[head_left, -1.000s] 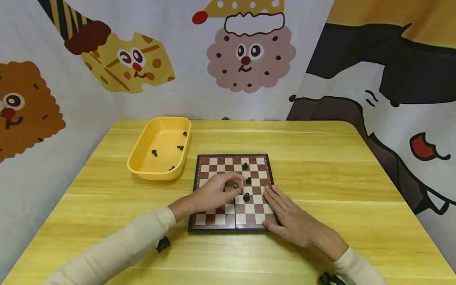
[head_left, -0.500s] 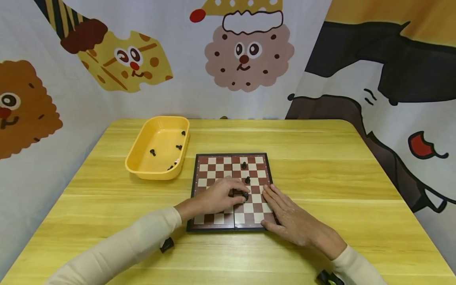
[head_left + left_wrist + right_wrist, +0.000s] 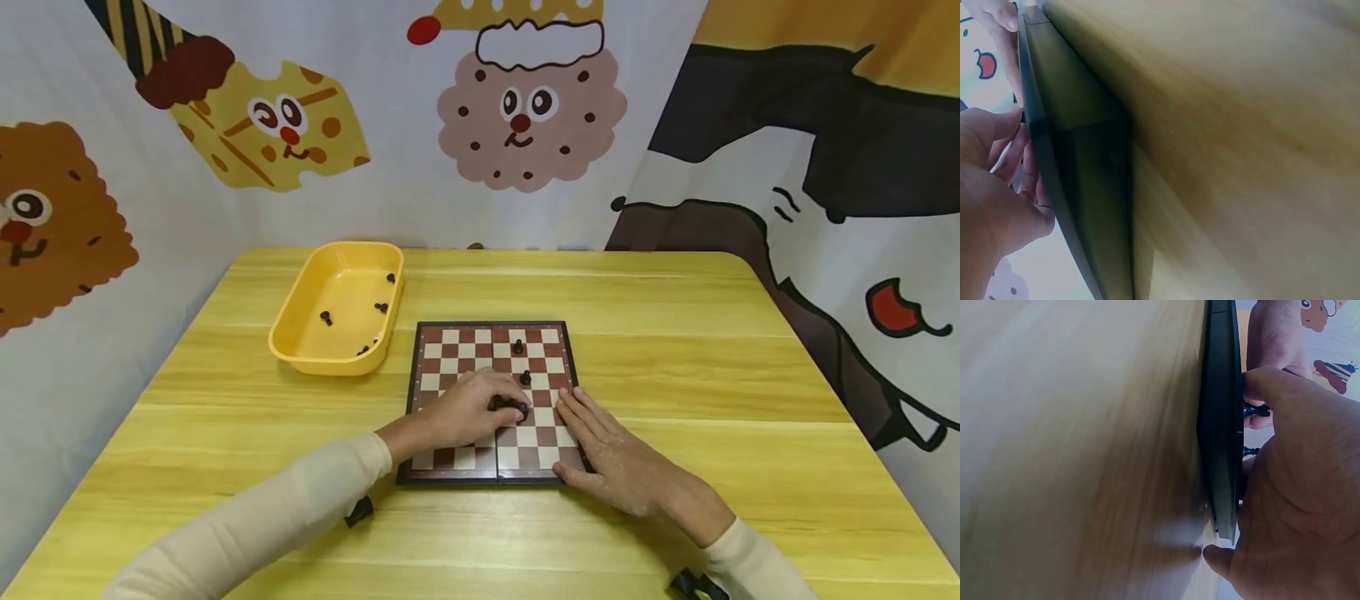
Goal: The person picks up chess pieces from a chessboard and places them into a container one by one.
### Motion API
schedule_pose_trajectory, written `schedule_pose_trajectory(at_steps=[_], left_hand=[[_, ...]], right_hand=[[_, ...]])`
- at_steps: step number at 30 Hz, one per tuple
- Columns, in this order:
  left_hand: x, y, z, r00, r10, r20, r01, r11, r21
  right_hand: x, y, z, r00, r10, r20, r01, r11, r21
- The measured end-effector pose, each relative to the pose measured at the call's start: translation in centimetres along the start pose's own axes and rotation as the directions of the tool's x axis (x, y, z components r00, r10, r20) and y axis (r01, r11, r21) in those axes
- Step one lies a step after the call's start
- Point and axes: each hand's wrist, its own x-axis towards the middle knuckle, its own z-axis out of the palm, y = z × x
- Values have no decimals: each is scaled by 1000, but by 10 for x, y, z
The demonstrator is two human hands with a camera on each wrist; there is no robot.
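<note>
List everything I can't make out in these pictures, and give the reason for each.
Head view: the full shape of the black chess piece at the left hand, and the board squares beneath; that hand covers them.
Head view: the exact kinds of the dark pieces in the yellow tub; too small.
Head view: the rest of the left sleeve; the picture's edge cuts it off.

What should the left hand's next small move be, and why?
Probably lift the pinched black piece straight up: the left hand has thumb and fingers on it, the right hand rests on the chessboard's edge, and another black piece stands just beyond, so sideways movement might knock it.
</note>
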Motion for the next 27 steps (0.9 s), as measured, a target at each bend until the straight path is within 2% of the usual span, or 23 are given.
schedule_pose_trajectory(at_steps=[3, 6, 11, 14, 22, 27], left_hand=[[1, 0, 1, 1000, 9, -7, -9, 1000, 17], [2, 0, -2, 999, 4, -39, -5, 1000, -11], [3, 6, -16, 992, -34, -120, 27, 998, -59], [1, 7, -25, 990, -37, -139, 28, 997, -66], [-5, 10, -35, 981, -59, -182, 57, 998, -21], [-5, 9, -37, 976, -51, -213, 55, 998, 14]], right_hand=[[0, -1, -1, 1000, -2, -6, 2, 1000, 4], [-1, -1, -1, 1000, 0, -8, 0, 1000, 11], [-1, -1, -2, 1000, 4, -13, -4, 1000, 17], [-1, -2, -2, 1000, 6, -14, -6, 1000, 25], [-1, -1, 1, 1000, 6, -3, -5, 999, 32], [0, -2, 2, 999, -4, -32, 4, 1000, 22]])
